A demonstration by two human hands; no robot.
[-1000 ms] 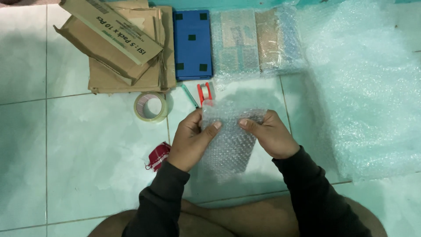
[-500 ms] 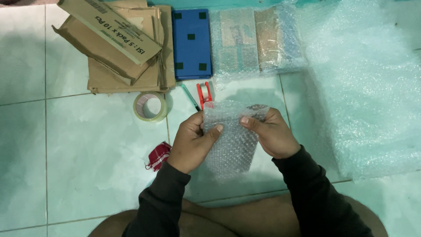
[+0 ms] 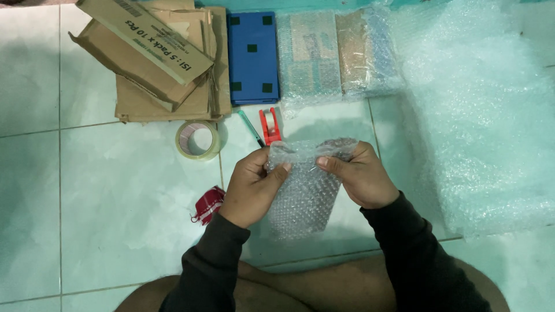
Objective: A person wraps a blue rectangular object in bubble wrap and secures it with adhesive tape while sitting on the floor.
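Head view: held up over the tiled floor (image 3: 115, 231), between the knees, a small bundle in bubble wrap (image 3: 303, 190). Left hand (image 3: 251, 188) curled around its left edge, thumb pressed flat on the front near the top fold. Right hand (image 3: 361, 176) closed on the upper right corner, thumb and forefinger pinching the loose flap. Both sets of fingers narrow, gripping the wrap; nothing else in either hand.

To fold well, probably best to keep the flap pulled taut with the right pinch while the left thumb pins the layer beneath, so no slack bunches at the top. Tape roll (image 3: 198, 139) close by to the left, red tape cutter (image 3: 270, 124) just beyond the bundle, green pen (image 3: 251, 127) beside it.

Further out: flattened cardboard boxes (image 3: 156, 63), blue tray (image 3: 252, 56), wrapped parcels (image 3: 335, 55), large bubble wrap sheet (image 3: 485, 115) to the right, small red and white item (image 3: 208, 204) by the left wrist.
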